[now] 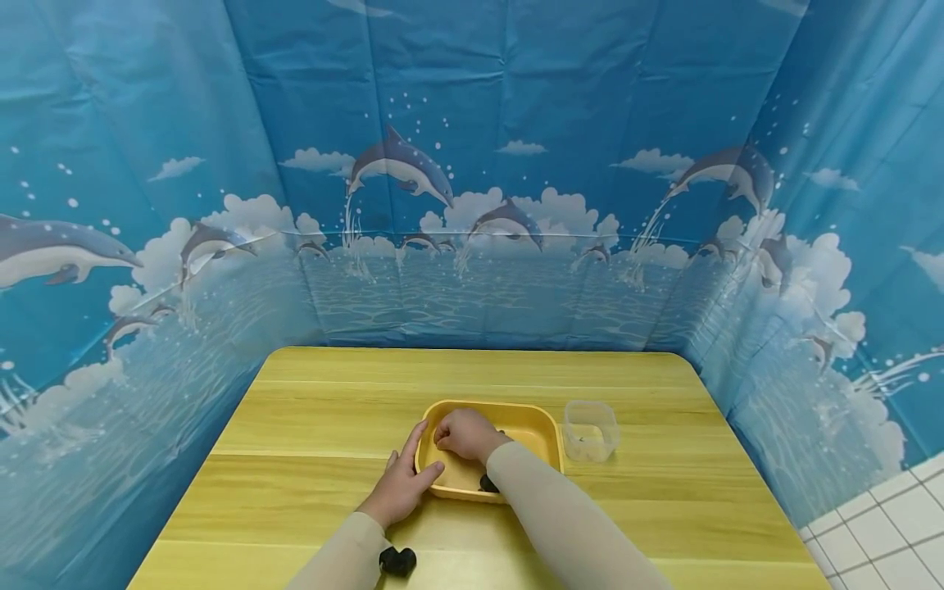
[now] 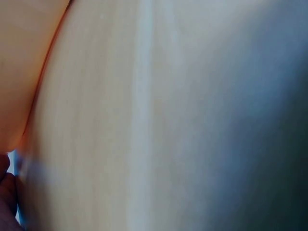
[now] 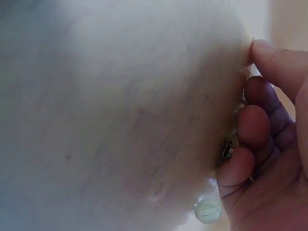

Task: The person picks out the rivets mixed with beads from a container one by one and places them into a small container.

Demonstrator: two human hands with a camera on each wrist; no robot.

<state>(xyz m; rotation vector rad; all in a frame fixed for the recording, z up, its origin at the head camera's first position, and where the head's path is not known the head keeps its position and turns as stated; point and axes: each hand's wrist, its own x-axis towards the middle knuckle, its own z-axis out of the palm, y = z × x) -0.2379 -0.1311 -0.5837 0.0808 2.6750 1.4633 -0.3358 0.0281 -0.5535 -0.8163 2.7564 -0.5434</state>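
A shallow yellow tray (image 1: 546, 426) sits on the table. My left hand (image 1: 398, 487) rests at its left near corner, thumb spread at the near rim and index finger straight along the left side. The left wrist view shows the tray's wall (image 2: 24, 62) and a bit of that hand's fingers (image 2: 7, 192). Inside the tray, my right hand (image 1: 466, 434) reaches down by the left wall with curled fingers. A clear glass marble (image 3: 208, 211) with a pale green swirl lies below its fingertips, and more glassy pieces show behind them. I cannot tell whether it pinches one.
A clear plastic container (image 1: 592, 430) stands just right of the tray, with something small in it. The wooden table (image 1: 332, 410) has its back edge by a blue dolphin-print curtain (image 1: 472, 287), which also hangs along both sides. White tiles (image 1: 885, 524) show at the right.
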